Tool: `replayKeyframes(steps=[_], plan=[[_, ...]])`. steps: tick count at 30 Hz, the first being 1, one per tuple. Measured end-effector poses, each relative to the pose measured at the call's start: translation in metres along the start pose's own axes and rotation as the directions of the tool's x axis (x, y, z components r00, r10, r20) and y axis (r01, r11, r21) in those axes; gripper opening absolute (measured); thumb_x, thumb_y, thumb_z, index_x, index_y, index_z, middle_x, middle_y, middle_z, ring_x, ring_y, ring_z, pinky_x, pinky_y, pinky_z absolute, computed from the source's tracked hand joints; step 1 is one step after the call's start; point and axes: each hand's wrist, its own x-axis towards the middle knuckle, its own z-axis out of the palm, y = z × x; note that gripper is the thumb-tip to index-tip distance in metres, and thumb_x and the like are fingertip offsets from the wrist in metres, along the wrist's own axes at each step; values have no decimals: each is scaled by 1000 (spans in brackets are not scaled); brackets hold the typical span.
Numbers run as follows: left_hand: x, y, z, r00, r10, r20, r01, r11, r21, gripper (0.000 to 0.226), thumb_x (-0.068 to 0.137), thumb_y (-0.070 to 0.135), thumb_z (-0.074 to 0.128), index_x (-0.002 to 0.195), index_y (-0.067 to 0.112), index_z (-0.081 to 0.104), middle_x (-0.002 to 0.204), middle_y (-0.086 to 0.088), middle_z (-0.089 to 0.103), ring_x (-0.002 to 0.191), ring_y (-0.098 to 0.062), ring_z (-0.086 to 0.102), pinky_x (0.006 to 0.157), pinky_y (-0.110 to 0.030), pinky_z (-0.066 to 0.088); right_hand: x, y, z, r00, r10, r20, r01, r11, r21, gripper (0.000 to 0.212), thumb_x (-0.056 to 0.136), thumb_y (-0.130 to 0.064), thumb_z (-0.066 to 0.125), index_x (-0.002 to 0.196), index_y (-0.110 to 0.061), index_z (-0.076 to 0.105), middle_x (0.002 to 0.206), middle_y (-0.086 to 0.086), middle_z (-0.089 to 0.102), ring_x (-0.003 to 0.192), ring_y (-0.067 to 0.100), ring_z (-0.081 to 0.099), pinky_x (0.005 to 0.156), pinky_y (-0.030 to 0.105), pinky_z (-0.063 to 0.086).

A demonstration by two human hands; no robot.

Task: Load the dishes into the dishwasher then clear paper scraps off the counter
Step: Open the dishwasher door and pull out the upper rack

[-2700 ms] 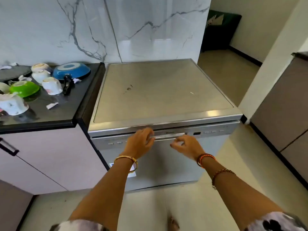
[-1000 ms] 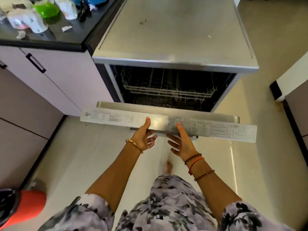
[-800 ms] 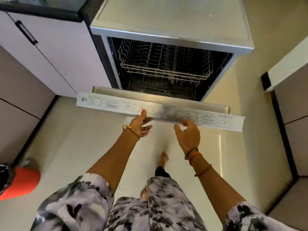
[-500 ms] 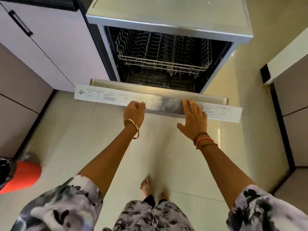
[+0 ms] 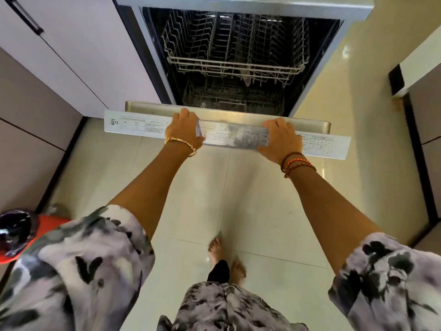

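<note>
In the head view, the left hand [image 5: 183, 129] and right hand [image 5: 279, 139] both curl over the top edge of the steel drop-down dishwasher door [image 5: 229, 130], nearly flat at twelve o'clock, while the white wire upper rack [image 5: 235, 65] stands bare, so I judge loading unstarted; dishes and scraps are out of sight.

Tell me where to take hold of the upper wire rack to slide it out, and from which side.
Grip the upper rack by its thick front rail, near the middle, palm up from the front, reaching over the lowered door. That rail runs straight across the opening and faces you; the side walls sit deep inside the dishwasher.
</note>
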Motion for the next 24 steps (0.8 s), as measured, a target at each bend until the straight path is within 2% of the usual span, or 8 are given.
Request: replayKeyframes(steps=[3,7,10,13,19,22,24], plan=[[-11,0,6,999,-12,52,8,997,81,54,85,33,62,132,12,43,130,-12,41,121,-30,41,93,-42,43,-15,3,17,1000,10,14,-10,1000,25,46,84,-28,59,126,-13,48,129,9,44,120,27,39,93,44,41],[-36,0,22,990,-35,137,13,987,159,48,91,32,55,131,8,43,132,-13,42,118,-33,47,88,-40,45,-37,12,42,996,20,82,-27,996,90,44,83,-25,60,125,-14,53,131,9,46,122,27,41,95,39,42],[-60,-5,41,982,-65,175,39,988,147,47,90,26,58,130,6,44,131,-13,45,117,-34,50,90,-40,45,-61,15,64,988,33,153,-49,993,106,45,85,-25,59,128,-14,53,134,10,47,125,28,42,98,40,43],[-85,-13,67,973,-68,221,46,994,101,51,85,20,65,130,7,44,130,-12,47,112,-33,53,90,-38,47,-83,19,88,980,37,194,-56,994,95,42,87,-25,57,128,-15,52,130,9,50,119,25,47,96,37,44],[-111,-23,121,940,-52,337,-11,983,182,50,84,13,63,130,8,46,133,-12,44,111,-33,55,91,-38,47,-109,27,142,968,107,225,-143,978,150,38,87,-18,55,125,-15,56,129,4,51,118,23,46,92,36,44],[-126,-23,161,905,-27,425,-112,948,298,49,87,16,60,132,7,43,134,-12,42,117,-29,51,92,-35,46,-125,32,179,959,129,251,-167,976,137,37,86,-16,56,123,-14,56,125,5,54,115,25,48,89,38,46],[-134,-26,186,876,-22,482,-157,932,327,48,88,16,58,132,6,43,135,-11,40,115,-29,53,90,-35,47,-140,38,207,947,135,292,-185,972,148,41,85,-15,58,126,-14,53,130,5,50,119,26,45,92,38,45]])
